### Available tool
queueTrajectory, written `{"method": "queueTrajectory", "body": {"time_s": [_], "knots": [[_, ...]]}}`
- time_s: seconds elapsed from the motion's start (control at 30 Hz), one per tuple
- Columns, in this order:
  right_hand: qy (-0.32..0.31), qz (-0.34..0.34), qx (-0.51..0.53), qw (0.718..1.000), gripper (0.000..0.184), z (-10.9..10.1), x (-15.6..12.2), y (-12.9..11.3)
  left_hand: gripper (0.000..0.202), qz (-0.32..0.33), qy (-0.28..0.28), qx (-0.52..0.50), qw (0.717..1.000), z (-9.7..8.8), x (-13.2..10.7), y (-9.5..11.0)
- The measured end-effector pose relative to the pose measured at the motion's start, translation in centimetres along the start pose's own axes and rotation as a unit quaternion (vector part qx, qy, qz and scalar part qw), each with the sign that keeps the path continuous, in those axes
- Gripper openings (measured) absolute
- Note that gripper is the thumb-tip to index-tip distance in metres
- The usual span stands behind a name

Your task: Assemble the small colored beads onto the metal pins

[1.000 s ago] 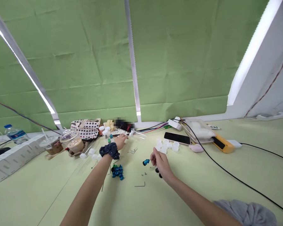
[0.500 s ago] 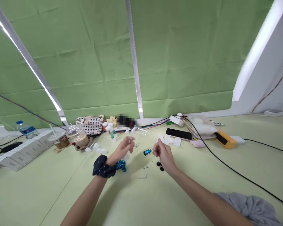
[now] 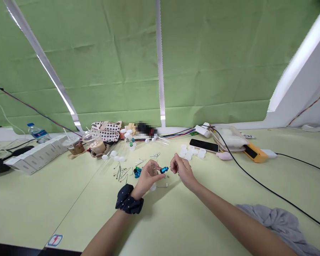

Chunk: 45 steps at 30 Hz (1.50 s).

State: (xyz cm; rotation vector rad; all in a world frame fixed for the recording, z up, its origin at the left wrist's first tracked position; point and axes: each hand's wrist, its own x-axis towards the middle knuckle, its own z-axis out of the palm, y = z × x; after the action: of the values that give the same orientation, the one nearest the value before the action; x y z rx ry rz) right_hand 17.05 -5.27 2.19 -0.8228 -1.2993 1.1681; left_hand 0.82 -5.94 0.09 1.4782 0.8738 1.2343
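My right hand (image 3: 181,170) pinches the thin shaft of a small tool with a blue handle (image 3: 164,169), held above the pale green table (image 3: 69,199). My left hand (image 3: 148,176), with a dark scrunchie (image 3: 129,204) on the wrist, has its fingers closed round a small clear vial (image 3: 153,186) and its fingertips touch the blue handle. A heap of small blue parts (image 3: 137,172) lies just left of my left hand. Thin metal pins (image 3: 121,173) are scattered beyond that.
White caps (image 3: 192,153) and a black phone (image 3: 204,145) lie behind my right hand. A clear box (image 3: 227,138), a yellow device (image 3: 254,153) and a black cable (image 3: 269,190) are to the right. Iced drinks (image 3: 96,143), white boxes (image 3: 34,159) and a water bottle (image 3: 37,132) stand at the left. Grey cloth (image 3: 280,220) lies near right.
My left hand came back from the far clutter with a small clear vial and met the blue-handled tool. My right hand rose slightly. The view tilted down.
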Motion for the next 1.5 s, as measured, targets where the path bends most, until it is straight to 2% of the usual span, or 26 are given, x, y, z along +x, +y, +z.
{"method": "queueTrajectory", "body": {"time_s": [0.13,0.33,0.7,0.87,1.0,1.1,1.27,1.4,1.5], "knots": [[0.018,0.009,0.004,1.0,0.056,0.3,-0.2,0.5,0.038,0.057,0.055,0.071,0.994,0.4,-0.5,-0.1],[0.036,0.032,0.037,0.998,0.056,0.4,-0.1,1.2,0.03,0.071,0.085,0.144,0.983,0.8,-1.2,0.5],[0.048,0.074,0.14,0.986,0.048,-0.3,0.4,2.4,0.025,0.096,0.087,0.147,0.981,1.2,-1.7,1.3],[0.058,0.068,0.15,0.985,0.046,-0.4,0.6,1.9,0.032,0.081,0.071,0.185,0.977,0.8,-1.5,1.0],[0.078,0.048,0.161,0.983,0.047,-0.5,0.6,0.6,0.031,0.045,0.022,0.231,0.972,0.5,-1.4,0.8],[0.082,0.044,0.181,0.979,0.047,-0.5,0.5,-0.1,0.028,0.028,-0.009,0.225,0.974,0.7,-1.4,0.5],[0.095,0.088,0.23,0.965,0.043,-0.7,0.5,-0.1,0.028,-0.001,-0.03,0.186,0.982,0.9,-1.4,0.4],[0.091,0.129,0.244,0.957,0.04,-0.8,0.7,0.4,0.028,0.004,-0.054,0.254,0.966,0.6,-1.5,0.8],[0.074,0.13,0.223,0.963,0.042,-0.7,0.6,0.6,0.027,0.005,-0.064,0.289,0.955,0.6,-1.7,1.1]]}}
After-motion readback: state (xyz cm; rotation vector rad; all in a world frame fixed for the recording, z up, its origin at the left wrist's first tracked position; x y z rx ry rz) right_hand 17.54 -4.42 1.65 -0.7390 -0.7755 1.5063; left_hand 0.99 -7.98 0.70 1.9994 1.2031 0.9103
